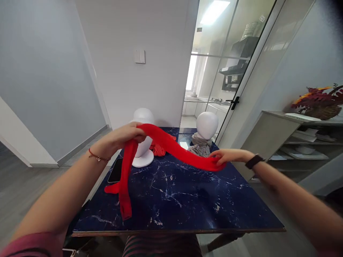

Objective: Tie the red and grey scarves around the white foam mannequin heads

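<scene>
While my left fingers point(140, 134) were closed over the raised bend of one long red cloth strip point(171, 143), my right fingers point(218, 154) pinched it farther along and lower, the span between them slack above the dark blue, white-veined worktop point(184, 196), and one end dangling near a black phone point(115, 170). Behind stood a left white head form point(143, 114), partly hidden, a crumpled red cloth point(160, 150) just beside its base; also a right white head form point(207, 125), wrinkled grey cloth point(199, 147) about its neck.
</scene>
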Available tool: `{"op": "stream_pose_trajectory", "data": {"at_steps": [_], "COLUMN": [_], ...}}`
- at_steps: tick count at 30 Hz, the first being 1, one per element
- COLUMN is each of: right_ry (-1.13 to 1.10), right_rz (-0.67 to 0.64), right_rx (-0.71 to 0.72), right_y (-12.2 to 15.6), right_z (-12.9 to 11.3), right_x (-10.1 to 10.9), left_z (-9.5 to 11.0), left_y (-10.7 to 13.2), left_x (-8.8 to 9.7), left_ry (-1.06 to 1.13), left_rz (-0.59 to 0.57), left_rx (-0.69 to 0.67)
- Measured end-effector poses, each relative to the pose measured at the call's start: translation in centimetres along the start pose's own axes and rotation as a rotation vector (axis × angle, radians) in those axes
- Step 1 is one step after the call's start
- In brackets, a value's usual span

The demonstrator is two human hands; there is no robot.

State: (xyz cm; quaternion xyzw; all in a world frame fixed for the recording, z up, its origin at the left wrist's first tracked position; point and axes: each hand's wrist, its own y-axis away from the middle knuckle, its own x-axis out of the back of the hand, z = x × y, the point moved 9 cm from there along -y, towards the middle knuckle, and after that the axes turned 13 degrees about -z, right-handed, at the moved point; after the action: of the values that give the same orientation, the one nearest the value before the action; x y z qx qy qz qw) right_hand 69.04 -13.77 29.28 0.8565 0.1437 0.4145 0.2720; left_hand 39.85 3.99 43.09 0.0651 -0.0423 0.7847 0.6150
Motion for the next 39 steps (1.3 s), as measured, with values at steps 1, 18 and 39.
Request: {"op": "stream_pose_trajectory", "data": {"at_steps": [1,18,39], "right_ry": [0.008,-0.381,-0.783], "right_rz": [-0.078,1.057,0.557], "right_rx": [-0.011,0.953,0.716], "right_y": [-1.6,1.8,-12.9], "right_z": [-1.2,-25.0,-19.6], "right_x": [-1.8,1.2,-11.3], "left_z": [1.1,6.3,0.8], "left_y": [-0.6,-2.9,1.3], "left_x": [-0.5,-2.1,2.6], "left_ry": [-0.038,-0.120,0.207], "left_rz": [-0.010,-0.008,0.234], "left_rx": [0.016,0.025,-0.081]}}
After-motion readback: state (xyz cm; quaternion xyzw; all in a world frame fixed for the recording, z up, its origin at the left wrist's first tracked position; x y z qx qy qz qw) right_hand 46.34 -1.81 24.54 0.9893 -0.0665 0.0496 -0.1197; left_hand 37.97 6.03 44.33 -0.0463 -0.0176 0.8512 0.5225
